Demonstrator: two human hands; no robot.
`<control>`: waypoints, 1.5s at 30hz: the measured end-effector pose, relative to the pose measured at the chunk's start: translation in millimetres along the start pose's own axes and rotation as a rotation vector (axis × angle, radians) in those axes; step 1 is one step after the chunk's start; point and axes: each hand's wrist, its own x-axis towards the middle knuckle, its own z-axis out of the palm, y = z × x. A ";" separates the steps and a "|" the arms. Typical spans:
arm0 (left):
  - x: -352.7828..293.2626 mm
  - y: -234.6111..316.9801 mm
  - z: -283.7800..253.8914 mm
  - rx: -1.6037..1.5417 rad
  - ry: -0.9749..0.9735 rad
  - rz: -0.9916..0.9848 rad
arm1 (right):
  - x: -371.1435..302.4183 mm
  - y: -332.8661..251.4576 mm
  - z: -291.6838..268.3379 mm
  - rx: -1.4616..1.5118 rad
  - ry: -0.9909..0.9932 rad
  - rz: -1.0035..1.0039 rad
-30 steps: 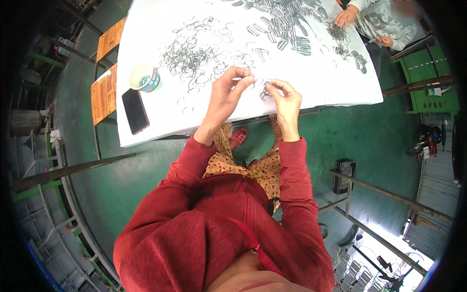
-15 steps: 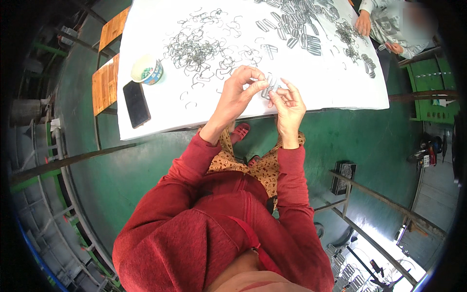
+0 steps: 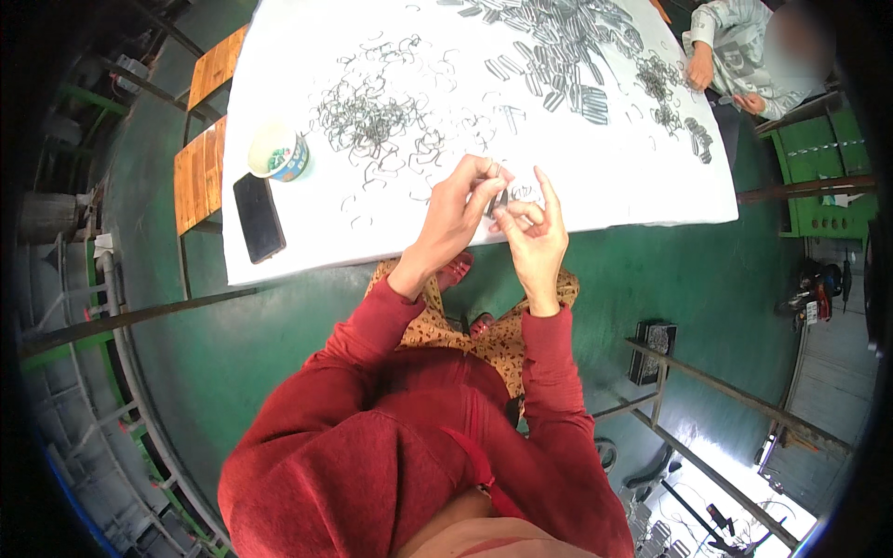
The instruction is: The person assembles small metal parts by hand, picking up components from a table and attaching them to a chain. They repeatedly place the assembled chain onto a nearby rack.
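My left hand [image 3: 453,212] and my right hand [image 3: 537,249] meet above the near edge of the white-covered table [image 3: 642,191]. Between their fingertips is a small dark grey elongated piece [image 3: 499,199], partly hidden. The thumb and fingers of my left hand pinch its upper part. My right thumb and fingers grip it lower down, with one finger stretched upward. Beyond my hands lies a loose heap of thin, dark, C-shaped bent wire pieces [image 3: 367,113]. Farther right is a pile of dark, narrow oval looped pieces [image 3: 563,46].
A cup [image 3: 296,160] with green bits inside stands at the left, beside a black phone [image 3: 259,219]. Wooden stools [image 3: 200,172] flank the table's left side. Across the far right corner, a co-worker's hands [image 3: 700,70] are near smaller piles [image 3: 659,88]. Metal rails [image 3: 735,391] run lower right.
Both hands have shifted slightly down and left in the picture. The piece between them is turned more edge-on, and a right finger now points up. The whole view has shifted slightly.
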 end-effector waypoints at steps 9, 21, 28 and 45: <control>-4.2 3.9 -22.8 -0.105 0.031 0.073 | 134.8 56.2 -26.3 -1.027 0.192 -0.076; -2.7 -3.8 -28.0 0.078 0.027 0.060 | 113.7 14.4 -13.8 -0.146 -0.093 0.148; 7.0 -12.4 -15.5 0.275 -0.057 0.114 | 78.9 -55.5 -15.2 -0.328 -0.253 0.134; 111.0 -78.0 -63.0 0.749 0.163 0.156 | 66.9 -67.2 -36.7 -0.125 0.066 -0.003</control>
